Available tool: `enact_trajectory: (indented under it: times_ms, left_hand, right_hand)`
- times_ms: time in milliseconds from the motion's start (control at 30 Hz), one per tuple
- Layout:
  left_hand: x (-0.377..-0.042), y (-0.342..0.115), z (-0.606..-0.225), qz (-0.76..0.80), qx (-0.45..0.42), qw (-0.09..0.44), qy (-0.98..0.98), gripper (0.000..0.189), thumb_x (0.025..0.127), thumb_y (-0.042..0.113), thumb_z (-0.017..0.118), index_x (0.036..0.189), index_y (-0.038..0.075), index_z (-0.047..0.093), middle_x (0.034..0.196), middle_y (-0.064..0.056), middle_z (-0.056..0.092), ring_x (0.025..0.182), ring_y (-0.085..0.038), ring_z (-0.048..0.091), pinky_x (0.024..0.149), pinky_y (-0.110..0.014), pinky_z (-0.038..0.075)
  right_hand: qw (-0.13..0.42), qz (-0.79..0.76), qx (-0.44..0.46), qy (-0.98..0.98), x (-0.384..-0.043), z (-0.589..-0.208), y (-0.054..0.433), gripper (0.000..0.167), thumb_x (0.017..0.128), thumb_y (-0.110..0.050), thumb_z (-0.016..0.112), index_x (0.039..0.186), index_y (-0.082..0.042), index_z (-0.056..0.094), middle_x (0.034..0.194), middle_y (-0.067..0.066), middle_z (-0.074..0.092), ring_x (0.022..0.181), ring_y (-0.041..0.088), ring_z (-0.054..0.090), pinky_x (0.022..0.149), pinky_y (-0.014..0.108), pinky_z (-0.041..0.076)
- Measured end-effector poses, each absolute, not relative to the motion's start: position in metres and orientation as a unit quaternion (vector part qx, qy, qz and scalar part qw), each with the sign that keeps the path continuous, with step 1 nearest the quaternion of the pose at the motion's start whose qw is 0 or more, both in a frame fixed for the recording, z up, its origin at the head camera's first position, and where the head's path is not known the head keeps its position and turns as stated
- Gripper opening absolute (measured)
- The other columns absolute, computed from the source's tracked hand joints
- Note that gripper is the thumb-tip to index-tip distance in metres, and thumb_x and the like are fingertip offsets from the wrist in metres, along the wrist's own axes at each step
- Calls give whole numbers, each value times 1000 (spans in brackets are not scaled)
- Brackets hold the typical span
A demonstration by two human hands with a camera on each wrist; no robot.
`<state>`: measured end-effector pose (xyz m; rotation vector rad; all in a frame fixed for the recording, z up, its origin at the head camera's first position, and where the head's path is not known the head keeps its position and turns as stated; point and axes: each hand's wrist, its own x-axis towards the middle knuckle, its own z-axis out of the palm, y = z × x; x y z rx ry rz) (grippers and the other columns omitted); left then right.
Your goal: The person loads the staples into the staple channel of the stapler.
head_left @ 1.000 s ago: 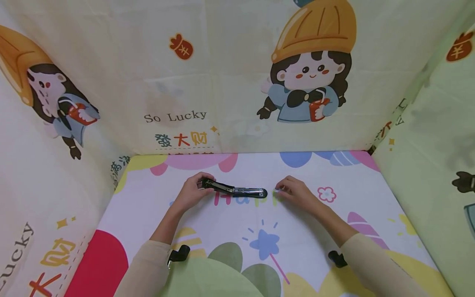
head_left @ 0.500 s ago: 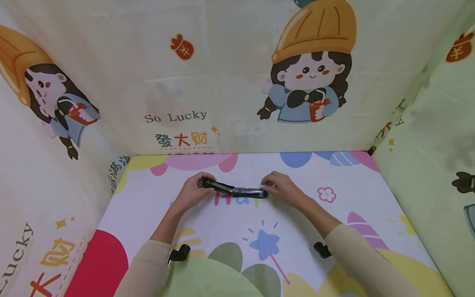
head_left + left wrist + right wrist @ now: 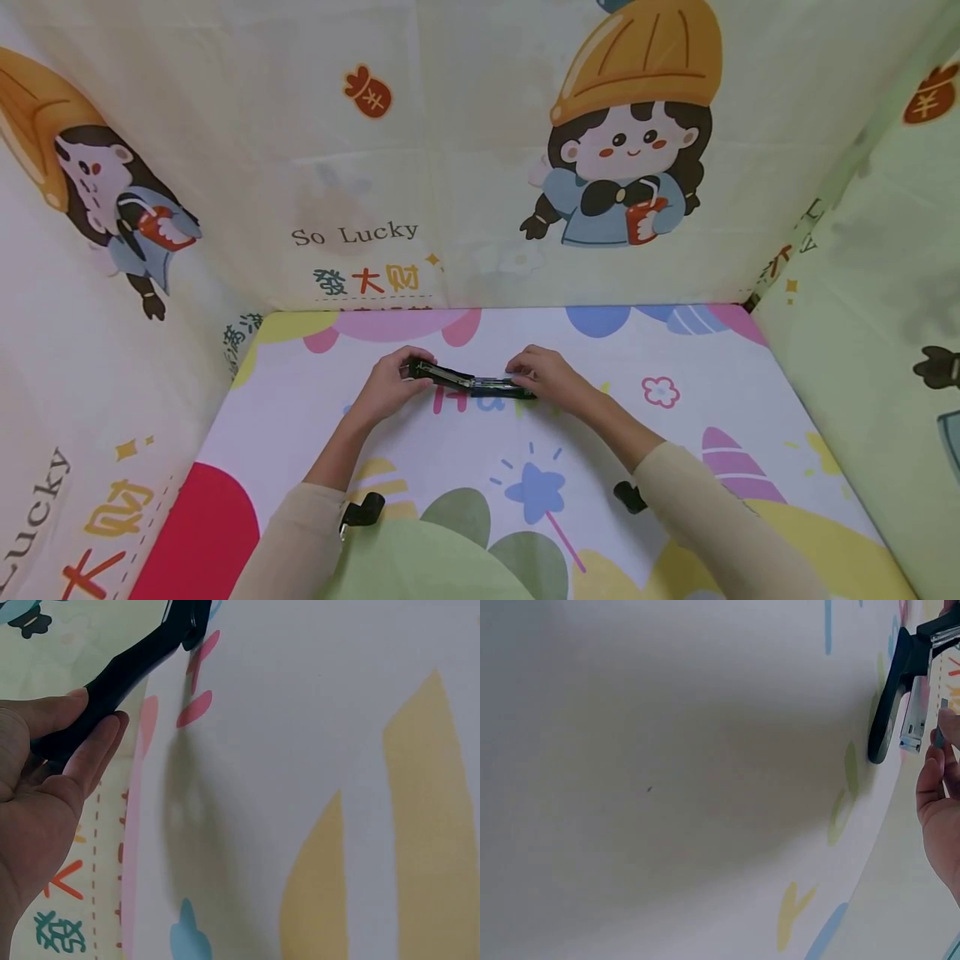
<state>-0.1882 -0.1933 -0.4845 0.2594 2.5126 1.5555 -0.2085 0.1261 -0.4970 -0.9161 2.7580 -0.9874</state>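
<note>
I have the left hand (image 3: 387, 387) pinching one end of the long black stapler (image 3: 451, 379), its body hinged wide open and its silver metal rail (image 3: 913, 724) exposed, over the white desk (image 3: 450, 446) printed with coloured shapes. I see the right hand (image 3: 555, 380) pinching a small, flat grey strip (image 3: 940, 737) near the rail's end; I cannot tell whether the stapler's far end touches the desk.

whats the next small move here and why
Probably lower the small grey strip into the metal channel of the stapler: the right grip pinches the strip beside that channel, not yet in it, while the left grip holds the stapler's other arm, folded open.
</note>
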Motion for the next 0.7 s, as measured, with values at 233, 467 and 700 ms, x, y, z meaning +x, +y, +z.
enact_trajectory:
  times_ms: [233, 467, 700]
  left_hand:
    - [-187, -195, -486, 516, 85, 87, 848, 37, 91, 1, 76, 126, 9, 66, 130, -16, 65, 109, -30, 67, 97, -40, 59]
    - [-189, -193, -485, 521, 86, 89, 845, 37, 91, 0, 76, 125, 8, 66, 130, -16, 64, 110, -30, 67, 98, -41, 59]
    - [-189, -193, -485, 517, 85, 89, 847, 37, 91, 0, 76, 125, 9, 66, 130, -16, 64, 110, -31, 68, 99, -43, 58]
  right_hand:
    - [52, -316, -298, 899, -208, -496, 114, 18, 97, -12, 72, 114, -8, 76, 106, 5, 69, 96, 17, 67, 86, 29, 60]
    - [61, -305, -309, 899, -208, -495, 107, 20, 97, -11, 72, 116, -8, 75, 111, 6, 70, 98, 17, 64, 90, 31, 59]
    - [62, -289, -326, 898, -207, -493, 102, 19, 97, -10, 71, 116, -8, 76, 111, 6, 70, 98, 18, 62, 90, 32, 58]
